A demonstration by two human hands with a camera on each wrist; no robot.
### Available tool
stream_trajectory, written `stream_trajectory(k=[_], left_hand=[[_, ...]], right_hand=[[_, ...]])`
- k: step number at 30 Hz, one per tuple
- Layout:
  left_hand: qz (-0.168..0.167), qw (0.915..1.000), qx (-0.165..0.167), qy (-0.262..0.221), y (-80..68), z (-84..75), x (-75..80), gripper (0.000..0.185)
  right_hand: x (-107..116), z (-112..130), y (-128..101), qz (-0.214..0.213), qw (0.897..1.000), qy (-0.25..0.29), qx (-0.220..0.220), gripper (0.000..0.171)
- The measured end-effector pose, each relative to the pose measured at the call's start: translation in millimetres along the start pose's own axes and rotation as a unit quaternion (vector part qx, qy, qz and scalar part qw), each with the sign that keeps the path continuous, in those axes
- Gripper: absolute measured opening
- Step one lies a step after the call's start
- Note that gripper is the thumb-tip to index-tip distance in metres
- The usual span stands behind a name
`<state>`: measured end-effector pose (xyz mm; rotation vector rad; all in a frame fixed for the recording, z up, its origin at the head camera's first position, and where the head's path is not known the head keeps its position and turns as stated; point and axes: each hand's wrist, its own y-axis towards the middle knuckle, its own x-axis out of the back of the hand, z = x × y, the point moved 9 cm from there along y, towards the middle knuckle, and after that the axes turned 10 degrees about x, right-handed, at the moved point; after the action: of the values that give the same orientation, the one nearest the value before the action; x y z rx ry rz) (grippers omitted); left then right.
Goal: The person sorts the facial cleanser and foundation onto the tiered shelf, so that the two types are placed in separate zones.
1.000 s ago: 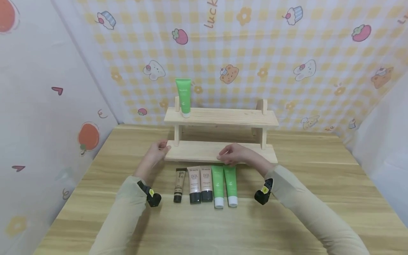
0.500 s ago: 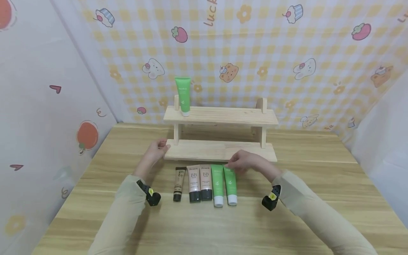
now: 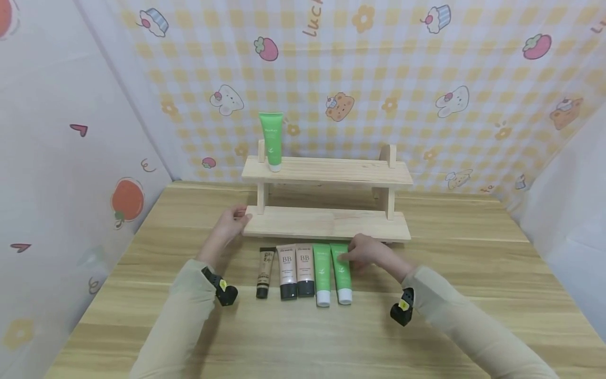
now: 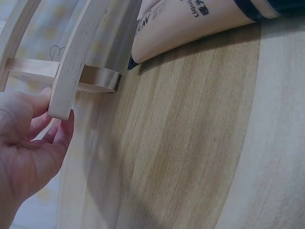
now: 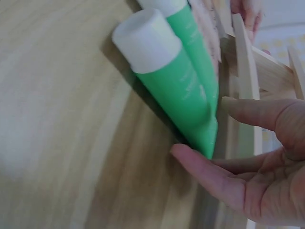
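A small two-tier wooden display shelf (image 3: pixel 326 223) stands on the table. My left hand (image 3: pixel 230 225) pinches the left end of its lower board (image 4: pixel 71 62), thumb on one face and fingers on the other. In front lies a row of cosmetic tubes with caps toward me. My right hand (image 3: pixel 371 251) is at the upper end of the rightmost green tube (image 3: pixel 343 273). In the right wrist view thumb and fingers are spread apart around that tube's flat end, one fingertip right at its edge. Another green tube (image 3: pixel 322 275) lies beside it.
Two BB cream tubes (image 3: pixel 287 272) and a slim tan tube with black ends (image 3: pixel 265 272) fill the row's left side. One green tube (image 3: pixel 272 141) stands upright on the upper board's left end. A patterned cloth (image 3: pixel 303 68) hangs behind the wooden table (image 3: pixel 454 252).
My right hand has come down from the lower board to the rightmost green tube, moving right and toward me. The left hand keeps its hold on the shelf.
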<state>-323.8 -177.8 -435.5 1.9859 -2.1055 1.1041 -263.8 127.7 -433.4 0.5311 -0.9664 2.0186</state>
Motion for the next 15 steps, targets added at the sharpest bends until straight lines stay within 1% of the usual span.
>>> stream_trajectory(k=[2,7,10,13,15], left_hand=[[-0.001,1.0,0.0,0.002,0.5,-0.7,0.5,0.052],[-0.004,1.0,-0.004,0.002,1.7,-2.6,1.3,0.052],[-0.003,1.0,-0.006,0.002,2.2,-1.9,1.4,0.053],[0.0,1.0,-0.005,0.003,1.9,0.1,1.1,0.053],[0.002,1.0,-0.004,0.003,1.6,0.8,0.6,0.054]], right_hand=[[-1,0,0,-0.016,1.0,0.0,-0.005,0.026],[-4,-3,0,-0.04,0.999,0.014,-0.015,0.023],[-7,-6,2,-0.049,0.998,0.041,-0.021,0.027],[-13,-9,4,-0.039,0.996,0.075,-0.025,0.031],[-17,-12,5,-0.031,0.994,0.097,-0.029,0.031]])
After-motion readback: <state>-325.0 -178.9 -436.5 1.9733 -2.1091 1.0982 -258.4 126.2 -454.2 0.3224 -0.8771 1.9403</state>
